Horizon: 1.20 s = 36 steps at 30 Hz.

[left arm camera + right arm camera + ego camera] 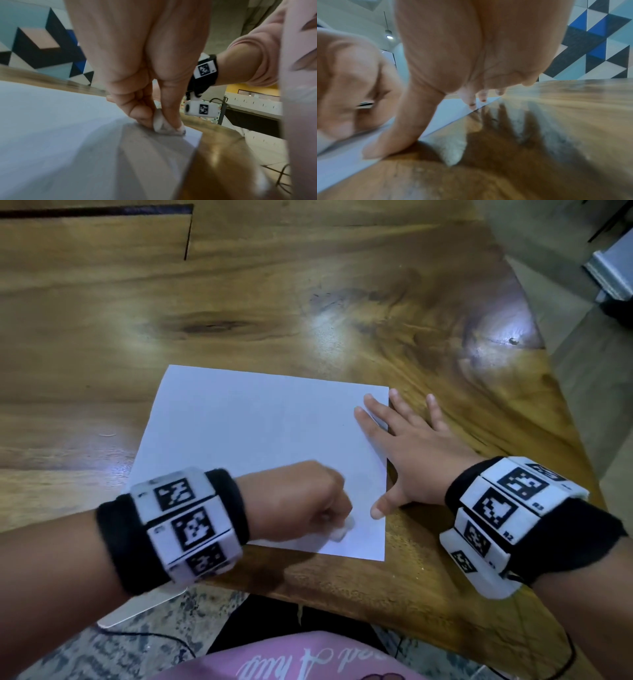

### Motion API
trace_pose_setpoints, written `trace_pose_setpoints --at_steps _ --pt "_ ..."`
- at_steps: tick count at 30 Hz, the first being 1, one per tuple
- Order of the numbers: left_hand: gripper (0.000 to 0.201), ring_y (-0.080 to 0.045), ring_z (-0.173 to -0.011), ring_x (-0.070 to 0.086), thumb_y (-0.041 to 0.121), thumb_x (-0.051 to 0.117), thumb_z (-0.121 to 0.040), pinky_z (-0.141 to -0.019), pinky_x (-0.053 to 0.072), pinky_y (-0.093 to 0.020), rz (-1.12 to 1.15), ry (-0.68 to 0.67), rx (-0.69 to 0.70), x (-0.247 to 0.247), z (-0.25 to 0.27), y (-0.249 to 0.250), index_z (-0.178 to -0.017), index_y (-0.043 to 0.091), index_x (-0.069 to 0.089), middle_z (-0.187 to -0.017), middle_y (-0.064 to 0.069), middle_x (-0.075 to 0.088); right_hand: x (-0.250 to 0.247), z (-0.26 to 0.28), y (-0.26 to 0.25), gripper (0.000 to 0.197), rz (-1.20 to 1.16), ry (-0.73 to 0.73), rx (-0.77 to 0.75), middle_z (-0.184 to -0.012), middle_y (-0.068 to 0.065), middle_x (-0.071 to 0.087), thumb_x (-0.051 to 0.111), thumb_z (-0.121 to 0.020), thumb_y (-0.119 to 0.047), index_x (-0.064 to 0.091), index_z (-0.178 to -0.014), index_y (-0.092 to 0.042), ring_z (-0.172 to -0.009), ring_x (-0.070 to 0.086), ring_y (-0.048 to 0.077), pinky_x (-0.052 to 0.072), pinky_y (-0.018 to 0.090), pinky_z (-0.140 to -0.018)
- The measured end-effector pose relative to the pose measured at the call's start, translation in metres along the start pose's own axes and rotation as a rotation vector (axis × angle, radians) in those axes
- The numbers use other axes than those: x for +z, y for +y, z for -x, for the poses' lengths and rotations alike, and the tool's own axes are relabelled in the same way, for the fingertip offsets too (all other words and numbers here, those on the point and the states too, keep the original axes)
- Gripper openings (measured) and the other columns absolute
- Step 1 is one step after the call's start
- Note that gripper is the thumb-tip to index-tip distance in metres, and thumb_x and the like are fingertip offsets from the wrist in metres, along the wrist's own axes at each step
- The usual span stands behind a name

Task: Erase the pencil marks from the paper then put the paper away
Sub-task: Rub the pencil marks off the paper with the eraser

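Observation:
A white sheet of paper (260, 446) lies flat near the front edge of the wooden table (239, 302). My left hand (305, 505) pinches a white eraser (342, 530) between thumb and fingers and presses it onto the paper's near right corner. In the left wrist view the eraser (161, 125) is smudged grey and touches the paper (51, 135) close to its corner. My right hand (407, 446) lies flat with fingers spread, straddling the paper's right edge; thumb and two fingers rest on the sheet. The right wrist view shows the same hand (471, 67) on the paper edge (450, 112).
The table's front edge (342, 594) runs just below the paper, with the floor (102, 645) and my lap beyond it. The table's right edge slants away past my right wrist. A thin white board (144, 607) sticks out under the table at the front left.

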<state>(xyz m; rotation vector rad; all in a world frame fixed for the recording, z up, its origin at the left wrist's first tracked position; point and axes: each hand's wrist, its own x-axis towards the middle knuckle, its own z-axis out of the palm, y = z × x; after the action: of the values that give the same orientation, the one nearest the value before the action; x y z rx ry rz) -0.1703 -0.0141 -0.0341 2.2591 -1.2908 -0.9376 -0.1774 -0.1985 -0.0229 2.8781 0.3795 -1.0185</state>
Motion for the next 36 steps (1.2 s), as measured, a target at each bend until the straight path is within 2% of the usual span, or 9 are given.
trace_pose_setpoints --at_steps 3,8,11,14,20,25,29,32,36 --pt "0.012 -0.012 -0.078 0.061 0.024 0.062 -0.079 -0.073 0.048 -0.025 0.039 -0.03 -0.037 -0.002 0.001 -0.001 -0.081 0.014 0.068 -0.086 0.001 0.066 0.0 0.0 -0.001 0.133 -0.009 -0.005 0.004 -0.151 -0.006 -0.033 0.067 -0.06 -0.071 -0.023 -0.145 -0.024 -0.137 -0.036 0.021 -0.018 0.056 -0.111" --pt "0.018 -0.018 -0.068 0.048 0.024 0.057 -0.081 -0.058 0.034 -0.019 -0.021 0.145 -0.022 -0.015 -0.025 0.003 -0.078 0.008 0.065 -0.075 -0.004 0.054 0.001 -0.001 0.0 0.134 -0.013 -0.006 -0.005 -0.151 -0.006 -0.034 0.066 -0.058 -0.072 -0.023 -0.145 -0.024 -0.137 -0.036 0.022 -0.019 0.056 -0.11" --pt "0.015 -0.02 -0.072 0.056 0.021 0.056 -0.082 -0.066 0.042 -0.029 -0.004 0.056 0.019 0.001 -0.008 0.002 -0.077 0.012 0.066 -0.08 -0.008 0.06 0.001 -0.001 0.001 0.133 -0.015 -0.001 -0.004 -0.152 -0.006 -0.033 0.066 -0.059 -0.072 -0.023 -0.145 -0.024 -0.137 -0.036 0.022 -0.019 0.056 -0.11" --pt "0.013 -0.016 -0.079 0.059 0.024 0.06 -0.082 -0.069 0.041 -0.024 0.071 -0.063 -0.057 0.003 0.003 0.001 -0.084 0.014 0.069 -0.086 -0.002 0.064 0.001 -0.001 0.001 0.133 -0.023 -0.001 -0.002 -0.151 -0.007 -0.033 0.067 -0.059 -0.071 -0.024 -0.145 -0.025 -0.136 -0.037 0.021 -0.019 0.056 -0.11" --pt "0.011 -0.01 -0.058 0.041 0.02 0.062 -0.079 -0.058 0.033 -0.011 -0.008 0.198 -0.049 -0.022 -0.034 0.005 -0.076 0.009 0.062 -0.066 0.004 0.047 0.002 -0.002 0.0 0.134 -0.02 0.0 -0.006 -0.151 -0.007 -0.034 0.066 -0.058 -0.072 -0.024 -0.145 -0.025 -0.136 -0.037 0.022 -0.021 0.055 -0.11" --pt "0.019 -0.021 -0.066 0.053 0.023 0.054 -0.082 -0.061 0.042 -0.031 -0.029 0.11 0.048 0.005 -0.009 0.004 -0.069 0.011 0.06 -0.073 -0.003 0.052 0.0 0.0 0.001 0.132 -0.027 0.001 -0.006 -0.152 -0.007 -0.033 0.067 -0.059 -0.071 -0.023 -0.145 -0.025 -0.136 -0.037 0.021 -0.021 0.055 -0.11" --pt "0.015 -0.014 -0.069 0.056 0.028 0.06 -0.082 -0.064 0.043 -0.025 0.013 -0.012 0.044 0.006 0.005 0.003 -0.076 0.016 0.066 -0.078 0.002 0.056 0.0 0.0 0.001 0.132 -0.012 -0.002 -0.008 -0.151 -0.007 -0.034 0.066 -0.059 -0.072 -0.025 -0.144 -0.025 -0.136 -0.037 0.021 -0.02 0.056 -0.11" --pt "0.011 -0.013 -0.068 0.051 0.025 0.064 -0.078 -0.06 0.032 -0.019 -0.021 0.124 -0.009 -0.016 -0.014 -0.004 -0.077 0.014 0.068 -0.074 -0.001 0.061 0.002 -0.001 0.002 0.14 -0.01 -0.028 -0.021 -0.149 -0.006 -0.038 0.068 -0.054 -0.073 -0.028 -0.143 -0.024 -0.134 -0.039 0.02 -0.02 0.056 -0.11" --pt "0.007 -0.016 -0.064 0.045 0.021 0.066 -0.075 -0.055 0.03 -0.007 -0.047 0.272 -0.087 -0.038 -0.046 -0.008 -0.074 0.016 0.061 -0.063 0.006 0.05 0.003 -0.003 0.001 0.146 0.017 -0.042 -0.03 -0.147 -0.005 -0.041 0.07 -0.046 -0.076 -0.025 -0.144 -0.024 -0.133 -0.041 0.02 -0.019 0.058 -0.11"
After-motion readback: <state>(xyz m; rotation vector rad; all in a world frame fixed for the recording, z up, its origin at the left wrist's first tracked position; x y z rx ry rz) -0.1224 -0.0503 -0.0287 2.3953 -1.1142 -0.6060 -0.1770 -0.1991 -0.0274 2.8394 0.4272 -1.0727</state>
